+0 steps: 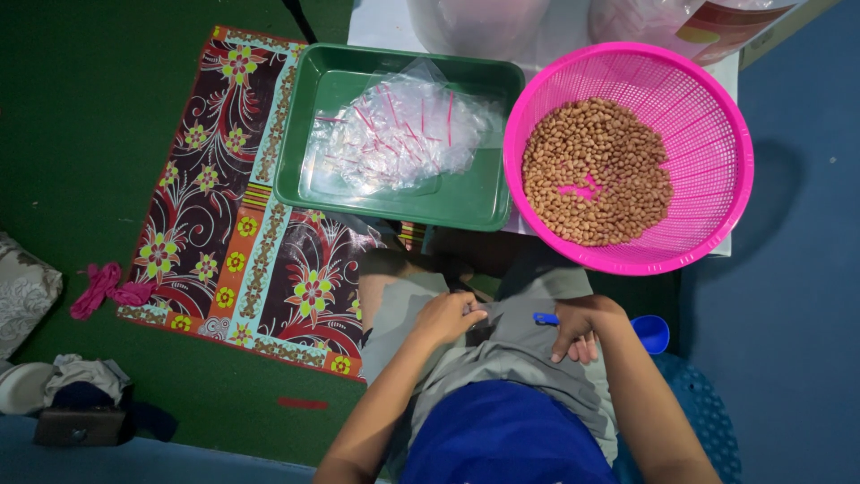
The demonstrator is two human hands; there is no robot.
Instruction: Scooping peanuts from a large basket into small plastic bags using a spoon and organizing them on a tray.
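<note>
My left hand (445,315) rests on my lap, fingers pinching a small thing I cannot make out against grey shorts. My right hand (580,326) is closed around the handle of a blue plastic scoop (647,331), whose bowl sticks out to the right over my knee. Ahead of my knees stands a pink plastic basket (717,108) part-filled with brown peanuts (596,170). Left of it a green tray (403,204) holds a heap of small clear plastic bags with red strips (399,134).
A floral mat (237,224) covers the green floor on the left. A pink cloth (107,289) lies at its edge. A patterned cushion (25,291) and bundled clothes (76,385) lie far left. Clear bags and a box (708,22) stand behind the basket.
</note>
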